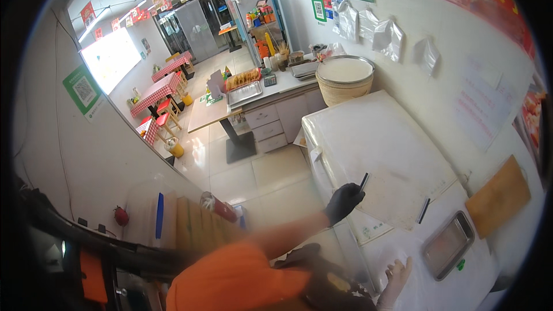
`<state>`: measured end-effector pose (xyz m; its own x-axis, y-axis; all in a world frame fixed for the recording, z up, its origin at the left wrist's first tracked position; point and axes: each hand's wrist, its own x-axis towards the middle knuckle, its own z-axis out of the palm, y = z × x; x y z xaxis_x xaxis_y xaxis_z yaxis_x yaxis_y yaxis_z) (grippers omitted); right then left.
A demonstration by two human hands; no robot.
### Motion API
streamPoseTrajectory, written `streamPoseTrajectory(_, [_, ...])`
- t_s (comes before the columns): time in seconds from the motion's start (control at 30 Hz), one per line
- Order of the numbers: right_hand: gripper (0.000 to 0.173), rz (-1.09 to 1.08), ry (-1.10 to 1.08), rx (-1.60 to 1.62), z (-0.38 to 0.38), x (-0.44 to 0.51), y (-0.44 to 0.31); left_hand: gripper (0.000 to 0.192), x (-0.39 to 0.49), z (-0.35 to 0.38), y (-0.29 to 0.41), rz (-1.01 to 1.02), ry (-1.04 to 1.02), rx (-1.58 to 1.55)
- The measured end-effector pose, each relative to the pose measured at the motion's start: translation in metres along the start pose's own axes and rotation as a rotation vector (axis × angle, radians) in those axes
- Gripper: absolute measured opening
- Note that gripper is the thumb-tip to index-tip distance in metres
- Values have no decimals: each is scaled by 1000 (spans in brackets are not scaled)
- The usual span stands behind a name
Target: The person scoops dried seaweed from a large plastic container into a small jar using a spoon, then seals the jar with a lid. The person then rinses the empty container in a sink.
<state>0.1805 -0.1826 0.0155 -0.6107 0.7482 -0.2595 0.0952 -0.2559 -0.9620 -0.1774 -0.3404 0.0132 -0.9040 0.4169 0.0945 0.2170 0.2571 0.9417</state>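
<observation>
My left hand [344,201], in a black glove, grips one black edge bar of a clear plastic lid or sheet [391,196]. The sheet lies or hovers low over the white chest freezers; which of the two, I cannot tell. A second black bar [423,211] is on its far side. My right hand [399,270], in a thin translucent glove, is over the near white surface [384,242] with fingers apart and nothing in it. To its right lies a rectangular metal tray [449,246], with a small green object [461,264] beside it.
A wooden board [499,196] leans on the right wall. Beyond the white freezer lid [367,138] stands a cloth-wrapped tub [344,88]. A counter [281,88] with trays and skewers is farther back. Cardboard boxes [203,224] and a red bin [222,209] stand at the left.
</observation>
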Motion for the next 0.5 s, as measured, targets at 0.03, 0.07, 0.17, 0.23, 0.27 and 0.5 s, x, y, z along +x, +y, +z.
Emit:
streamPoseTrajectory(0.03, [86, 13, 21, 14, 17, 6, -3, 34, 3, -10, -5, -11, -32, -19])
streamPoseTrajectory(0.07, [89, 25, 42, 28, 34, 12, -5, 34, 5, -22, -11, -21, -65, -37])
streamPoseTrajectory(0.17, [97, 40, 14, 140, 82, 34, 6, 34, 17, -66, -17, -98, -166, -79])
streamPoseTrajectory(0.23, [99, 56, -40, 223, 108, 50, 35, 35, 27, -95, -32, -138, -219, -88])
streamPoseTrajectory(0.27, [98, 69, -67, 258, 114, 63, 62, 36, 33, -106, -45, -179, -263, -100])
streamPoseTrajectory(0.5, [89, 185, -95, 241, 206, 70, 84, 38, 54, -182, -98, -195, -287, -99])
